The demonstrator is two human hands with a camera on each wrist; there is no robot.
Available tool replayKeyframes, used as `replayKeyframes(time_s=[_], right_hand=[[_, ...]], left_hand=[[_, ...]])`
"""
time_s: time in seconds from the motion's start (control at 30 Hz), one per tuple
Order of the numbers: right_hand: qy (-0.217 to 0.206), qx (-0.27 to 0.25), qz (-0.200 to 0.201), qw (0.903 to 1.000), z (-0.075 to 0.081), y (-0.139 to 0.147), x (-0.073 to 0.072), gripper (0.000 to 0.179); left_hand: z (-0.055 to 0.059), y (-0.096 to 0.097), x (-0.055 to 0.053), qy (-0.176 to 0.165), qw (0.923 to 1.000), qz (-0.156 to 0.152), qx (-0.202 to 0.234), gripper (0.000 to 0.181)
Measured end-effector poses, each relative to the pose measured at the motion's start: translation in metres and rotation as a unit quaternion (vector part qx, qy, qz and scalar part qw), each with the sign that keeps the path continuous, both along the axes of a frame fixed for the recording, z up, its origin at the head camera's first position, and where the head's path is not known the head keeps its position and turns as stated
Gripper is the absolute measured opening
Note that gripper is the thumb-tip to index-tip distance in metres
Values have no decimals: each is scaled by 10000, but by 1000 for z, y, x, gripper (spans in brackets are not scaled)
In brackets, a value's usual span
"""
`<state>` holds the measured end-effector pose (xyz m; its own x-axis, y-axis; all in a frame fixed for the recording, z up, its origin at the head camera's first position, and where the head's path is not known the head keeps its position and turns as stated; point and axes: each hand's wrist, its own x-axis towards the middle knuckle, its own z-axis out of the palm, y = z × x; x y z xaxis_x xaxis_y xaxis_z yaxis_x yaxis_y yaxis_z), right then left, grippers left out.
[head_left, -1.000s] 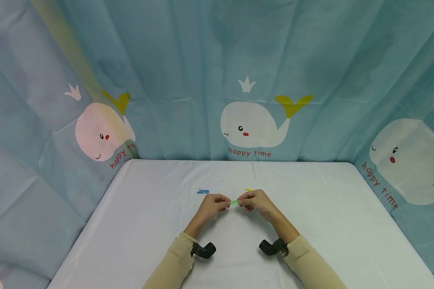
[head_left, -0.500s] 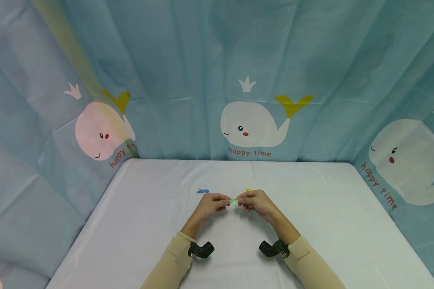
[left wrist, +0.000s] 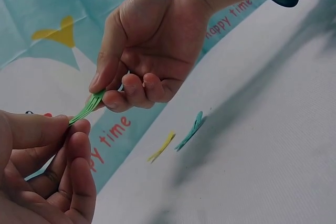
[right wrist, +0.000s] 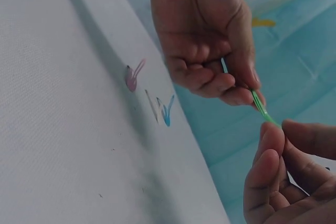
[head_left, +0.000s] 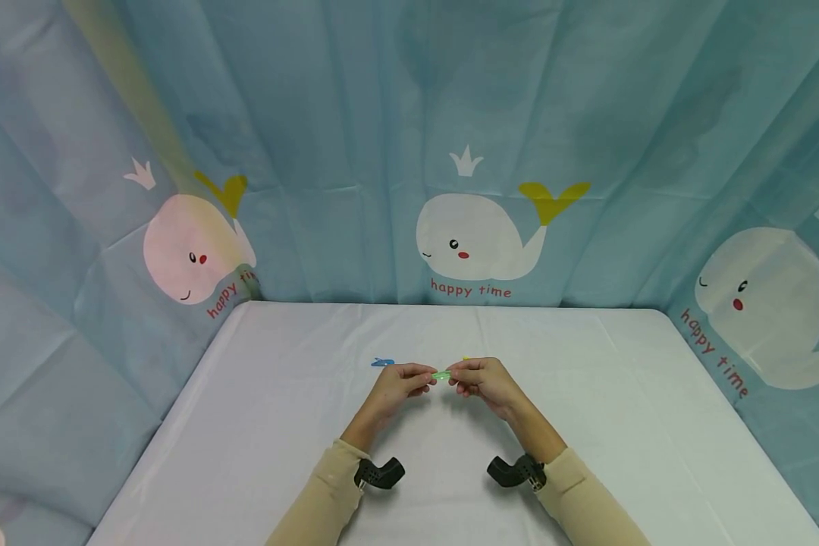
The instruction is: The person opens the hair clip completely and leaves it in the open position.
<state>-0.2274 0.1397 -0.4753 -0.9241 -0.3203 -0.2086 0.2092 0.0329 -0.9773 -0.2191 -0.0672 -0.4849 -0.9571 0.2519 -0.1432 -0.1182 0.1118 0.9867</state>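
Observation:
A small green hair clip (head_left: 440, 375) is held in the air between two hands, over the middle of the white table. My left hand (head_left: 397, 390) pinches one end between thumb and index finger. At the other end, the thumb and index finger of my right hand (head_left: 487, 385) pinch it likewise. The left wrist view shows the narrow slotted strips of the green clip (left wrist: 88, 107) stretching from one set of fingertips to the other. In the right wrist view the green clip (right wrist: 262, 107) appears edge-on, its ends covered by fingers.
On the table (head_left: 293, 425), a blue clip (head_left: 382, 362) lies beyond my left hand. A yellow clip (left wrist: 161, 147) and a teal clip (left wrist: 190, 130) lie side by side. Pink (right wrist: 134, 75) and whitish (right wrist: 153, 105) clips also lie there. A whale-print curtain (head_left: 355, 152) surrounds the table.
Both hands have lifted the green clip slightly, and it has turned so that more of its face shows. My right hand now covers more of the yellow clip.

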Motion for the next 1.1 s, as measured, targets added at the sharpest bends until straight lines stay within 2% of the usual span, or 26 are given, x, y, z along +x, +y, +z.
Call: replayKeyframes(time_s=[0.3,0.67,1.1], right_hand=[[21,-79,-266,9996,7,-1,2,24],[-90,-235,-465,9986,17,-4,6,23],[-414,-902,-583,9934,19,-8,8,17]], left_hand=[[7,2,1,-158,9998,48,91,24],[14,1,3,-442,9965,97,708,27],[18,1,4,-767,9891,212,1237,31]])
